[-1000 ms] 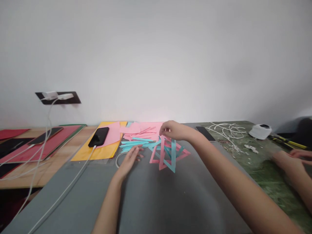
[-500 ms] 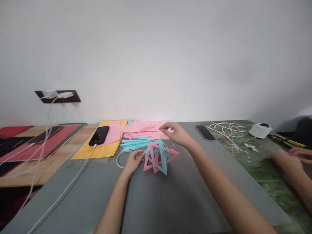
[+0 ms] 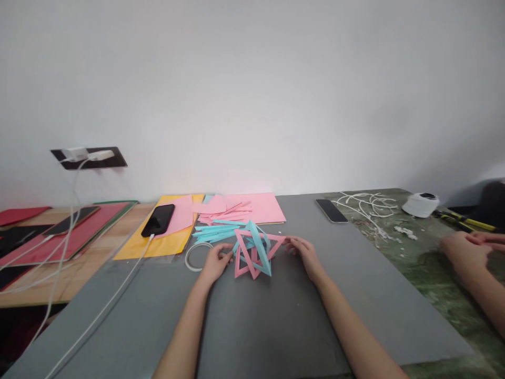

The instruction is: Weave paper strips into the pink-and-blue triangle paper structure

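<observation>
A star-like model of interlocked pink and blue paper triangles (image 3: 254,252) stands on the grey mat (image 3: 276,321). My left hand (image 3: 216,261) pinches its left edge. At the model's right tip my right hand (image 3: 303,251) rests low on the mat, fingertips touching the pink point. Behind the model lie loose blue paper strips (image 3: 215,231) and pink paper sheets (image 3: 252,209).
A white ring (image 3: 192,258) lies left of my left hand. A black phone (image 3: 159,220) on charge sits on yellow paper (image 3: 153,245); another phone (image 3: 331,210) lies right. Another person's hands (image 3: 471,252) work among white cord scraps (image 3: 369,205) beside a tape roll (image 3: 423,204).
My right hand has come down from the top of the model to its right tip. My left hand has closed on the left edge, and the model has shifted slightly left and nearer.
</observation>
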`<control>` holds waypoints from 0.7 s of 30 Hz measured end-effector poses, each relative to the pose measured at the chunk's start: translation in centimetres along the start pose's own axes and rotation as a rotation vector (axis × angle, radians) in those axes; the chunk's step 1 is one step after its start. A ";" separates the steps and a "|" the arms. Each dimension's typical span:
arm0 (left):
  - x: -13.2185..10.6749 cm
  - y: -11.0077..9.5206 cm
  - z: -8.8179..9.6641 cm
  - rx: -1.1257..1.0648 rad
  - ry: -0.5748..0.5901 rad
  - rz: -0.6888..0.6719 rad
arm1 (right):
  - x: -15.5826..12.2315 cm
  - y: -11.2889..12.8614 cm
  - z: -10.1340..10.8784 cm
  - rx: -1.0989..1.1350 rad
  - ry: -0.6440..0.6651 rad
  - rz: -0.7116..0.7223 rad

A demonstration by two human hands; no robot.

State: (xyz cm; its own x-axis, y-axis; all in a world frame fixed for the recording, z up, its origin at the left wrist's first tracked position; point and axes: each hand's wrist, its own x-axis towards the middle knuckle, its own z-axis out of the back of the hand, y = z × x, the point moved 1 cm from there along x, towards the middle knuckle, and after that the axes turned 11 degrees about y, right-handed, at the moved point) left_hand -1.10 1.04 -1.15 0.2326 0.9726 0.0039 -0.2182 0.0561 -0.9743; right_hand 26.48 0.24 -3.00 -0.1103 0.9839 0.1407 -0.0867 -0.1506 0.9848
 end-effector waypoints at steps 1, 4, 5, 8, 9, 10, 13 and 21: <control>0.1 0.0 0.0 0.010 0.009 -0.002 | -0.1 0.3 0.1 0.014 0.004 0.017; 0.2 0.2 0.1 0.034 0.031 -0.007 | -0.3 1.1 -0.1 -0.016 0.019 0.064; 0.3 0.3 0.1 0.041 0.035 -0.008 | -0.3 1.3 -0.3 -0.026 0.021 0.074; 0.4 0.5 0.1 0.059 0.043 -0.006 | -0.4 1.5 -0.8 -0.027 0.019 0.093; 0.4 0.6 0.1 0.064 0.045 -0.005 | -0.3 1.5 -0.9 -0.024 0.016 0.102; 0.4 0.7 0.1 0.069 0.047 -0.004 | -0.3 1.4 -1.0 -0.021 0.015 0.113; 0.5 0.8 0.2 0.082 0.052 -0.003 | 0.0 0.9 -1.1 -0.014 0.009 0.144; 0.5 0.8 0.2 0.099 0.072 0.002 | 0.8 0.2 -1.3 0.019 -0.002 0.174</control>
State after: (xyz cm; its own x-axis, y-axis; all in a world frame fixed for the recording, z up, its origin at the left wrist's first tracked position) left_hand -1.38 1.61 -1.93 0.2991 0.9541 -0.0175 -0.3108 0.0800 -0.9471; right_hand 25.12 0.89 -2.86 -0.1205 0.9434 0.3090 -0.0475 -0.3164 0.9474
